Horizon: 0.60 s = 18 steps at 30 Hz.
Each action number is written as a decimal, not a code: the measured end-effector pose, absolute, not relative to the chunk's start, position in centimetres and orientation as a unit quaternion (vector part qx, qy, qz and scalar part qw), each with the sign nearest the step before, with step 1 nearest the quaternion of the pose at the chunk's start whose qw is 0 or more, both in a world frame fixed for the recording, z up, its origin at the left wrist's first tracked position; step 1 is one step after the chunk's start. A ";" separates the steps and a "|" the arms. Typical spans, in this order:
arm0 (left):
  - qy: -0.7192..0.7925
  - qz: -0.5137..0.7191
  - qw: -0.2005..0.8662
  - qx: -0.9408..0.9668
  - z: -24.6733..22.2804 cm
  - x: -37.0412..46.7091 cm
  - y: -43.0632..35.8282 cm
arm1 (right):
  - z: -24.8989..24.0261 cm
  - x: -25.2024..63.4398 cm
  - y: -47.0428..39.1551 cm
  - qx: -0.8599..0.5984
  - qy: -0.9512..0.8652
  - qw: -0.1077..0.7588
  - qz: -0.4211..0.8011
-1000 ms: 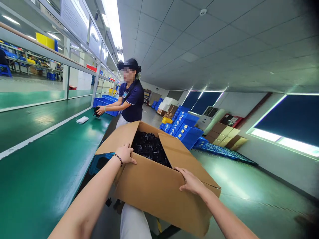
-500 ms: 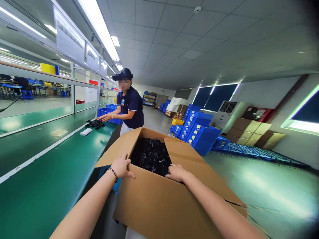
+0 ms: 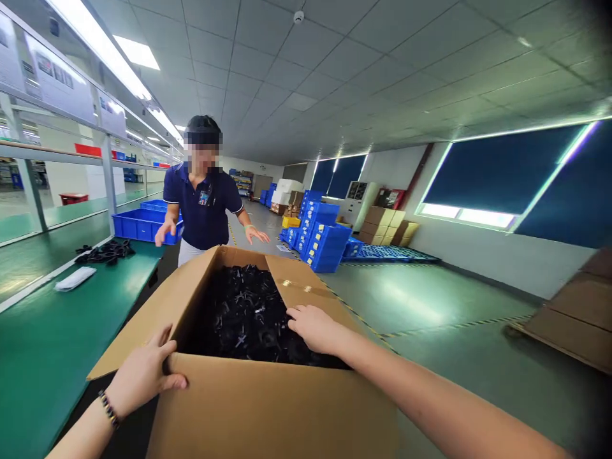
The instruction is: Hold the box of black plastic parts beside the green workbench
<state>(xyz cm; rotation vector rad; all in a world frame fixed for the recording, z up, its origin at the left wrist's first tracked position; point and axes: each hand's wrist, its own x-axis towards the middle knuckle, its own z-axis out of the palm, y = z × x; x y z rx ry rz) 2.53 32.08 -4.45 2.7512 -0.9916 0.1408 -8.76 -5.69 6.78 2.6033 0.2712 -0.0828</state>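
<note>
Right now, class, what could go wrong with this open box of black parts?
The left hand grips only the box corner while the right hand lies on the black parts; the box might tip. A co-worker stands just beyond it, so a bump seems possible.

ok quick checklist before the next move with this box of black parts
1. Left hand on the near left corner of the cardboard box, thumb over the rim: ok.
2. Right hand in the box, resting on the black parts; grip on a part: cannot tell.
3. Box flaps open: ok.
4. Box support underneath: cannot tell, hidden.
5. Space beyond the box: not ok, a co-worker stands close behind it, hands out.
6. Green table bare beside the box: ok; a black bundle lies farther along.
</note>
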 end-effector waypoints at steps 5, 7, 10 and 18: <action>-0.320 0.023 0.070 0.945 -4.8 3.1 32.2 | 12.6 -12.8 -16.1 0.955 -0.118 0.208 0.175; -0.323 0.029 0.061 0.944 -4.9 3.4 32.3 | 14.3 -15.8 -21.9 0.894 -0.116 0.313 0.299; -0.325 0.031 0.040 0.944 -6.2 4.5 32.9 | 13.1 -19.9 -29.2 0.774 -0.142 0.444 0.429; -0.417 0.282 0.031 0.863 -11.0 8.0 35.0 | -4.1 -19.1 -34.1 0.894 -0.445 -0.059 0.008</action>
